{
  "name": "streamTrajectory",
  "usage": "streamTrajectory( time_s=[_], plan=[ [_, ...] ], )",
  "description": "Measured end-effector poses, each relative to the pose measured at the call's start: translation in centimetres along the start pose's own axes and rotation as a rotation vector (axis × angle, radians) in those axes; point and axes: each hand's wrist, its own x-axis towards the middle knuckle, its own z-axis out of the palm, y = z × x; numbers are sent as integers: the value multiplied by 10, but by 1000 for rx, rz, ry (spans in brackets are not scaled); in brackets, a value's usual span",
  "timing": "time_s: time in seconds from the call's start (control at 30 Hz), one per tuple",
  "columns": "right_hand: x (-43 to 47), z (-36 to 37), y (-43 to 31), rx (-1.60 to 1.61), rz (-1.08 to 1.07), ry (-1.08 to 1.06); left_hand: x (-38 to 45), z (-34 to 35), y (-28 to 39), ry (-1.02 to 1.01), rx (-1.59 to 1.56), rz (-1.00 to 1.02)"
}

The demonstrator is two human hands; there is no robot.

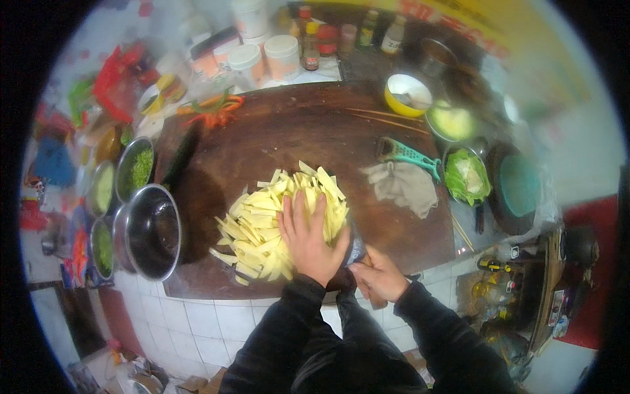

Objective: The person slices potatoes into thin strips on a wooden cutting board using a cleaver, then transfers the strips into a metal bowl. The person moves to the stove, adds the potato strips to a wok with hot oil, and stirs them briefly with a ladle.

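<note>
A heap of pale yellow cut strips, probably potato (261, 221), lies near the front of a dark wooden cutting board (275, 128). Over the heap's right part, my left hand (310, 236) rests palm down with its fingers spread; its thumb reaches towards the knife blade. My right hand (379, 273) grips the wooden handle of a kitchen knife (355, 248), probably a cleaver. That blade stands against the right side of the heap, partly covered by my left hand and the strips.
Steel bowls (153, 231) line the board's left edge, beside a cucumber (183, 155). To the right lie a crumpled cloth (406, 187) and a teal-handled grater or peeler (411, 155). Chopsticks (389, 120), a yellow bowl (407, 96) and seasoning bottles (311, 47) are farther back.
</note>
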Motion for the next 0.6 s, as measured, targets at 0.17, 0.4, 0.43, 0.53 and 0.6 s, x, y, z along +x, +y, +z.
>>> streamTrajectory(
  time_s=[0.17, 0.4, 0.43, 0.53, 0.6],
  plan=[
    [-5, 7, -14, -130, -31, 16, 2, 5, 2, 45, -57, 25],
    [-25, 35, -52, -295, -69, 151, 19, -27, 19, 146, -201, 27],
    [-26, 42, -59, -272, -84, 142, 24, -35, 20, 170, -201, 32],
    [-25, 70, -81, -267, -121, 98, 36, -69, 17, 249, -210, 17],
    [-21, 96, -94, -294, -138, 59, 44, -98, 5, 323, -211, 23]
  ],
)
